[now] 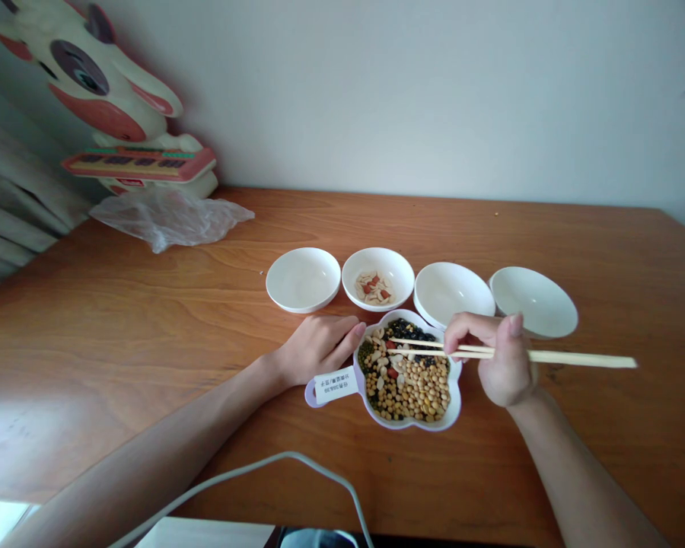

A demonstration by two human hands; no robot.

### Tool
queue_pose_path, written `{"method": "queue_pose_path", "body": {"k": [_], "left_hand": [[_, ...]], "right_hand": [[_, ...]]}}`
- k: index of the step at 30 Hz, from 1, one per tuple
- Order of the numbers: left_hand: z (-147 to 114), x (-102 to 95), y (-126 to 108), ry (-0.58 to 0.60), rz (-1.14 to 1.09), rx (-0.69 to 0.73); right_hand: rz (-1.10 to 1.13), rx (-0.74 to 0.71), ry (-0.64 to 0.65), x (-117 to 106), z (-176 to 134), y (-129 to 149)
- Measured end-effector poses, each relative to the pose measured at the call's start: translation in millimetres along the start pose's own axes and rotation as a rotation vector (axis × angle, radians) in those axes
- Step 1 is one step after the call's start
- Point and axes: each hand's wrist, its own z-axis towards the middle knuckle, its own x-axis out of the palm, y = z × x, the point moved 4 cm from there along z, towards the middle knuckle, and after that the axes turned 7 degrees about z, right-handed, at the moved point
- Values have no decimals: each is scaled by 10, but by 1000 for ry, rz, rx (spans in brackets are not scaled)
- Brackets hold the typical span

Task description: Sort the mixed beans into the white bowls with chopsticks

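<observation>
My right hand [496,354] is closed around a pair of wooden chopsticks [582,358], which reach left over a white, lobed bowl [455,396] with a lilac handle. Their tips are by a red-skinned peanut [390,345]; I cannot tell whether they pinch it. Yellow soybeans [422,388], black beans [406,329], small green beans [367,356] and pale peanut halves [381,374] fill the bowl in a mix. My left hand [320,346] grips the bowl's left rim, thumb against the edge, above the labelled handle [336,384].
Behind stand four white bowls in a row: a left one [302,280], a second [378,262] holding peanuts, a third [454,293] and a right one [533,301]. A cow toy [137,164], plastic bag [174,218] and white cable [288,455] are around.
</observation>
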Motion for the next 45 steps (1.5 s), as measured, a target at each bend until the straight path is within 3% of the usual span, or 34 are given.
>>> {"method": "queue_pose_path", "body": {"k": [6, 20, 30, 45], "left_hand": [[5, -7, 1, -7, 3, 4], [2, 7, 14, 10, 15, -1], [-4, 1, 8, 3, 5, -3], [1, 5, 14, 11, -7, -8]], "right_hand": [[53, 15, -89, -9, 7, 50], [242, -90, -565, -38, -14, 191], [253, -101, -686, -96, 24, 107], [238, -38, -673, -91, 66, 55]]}}
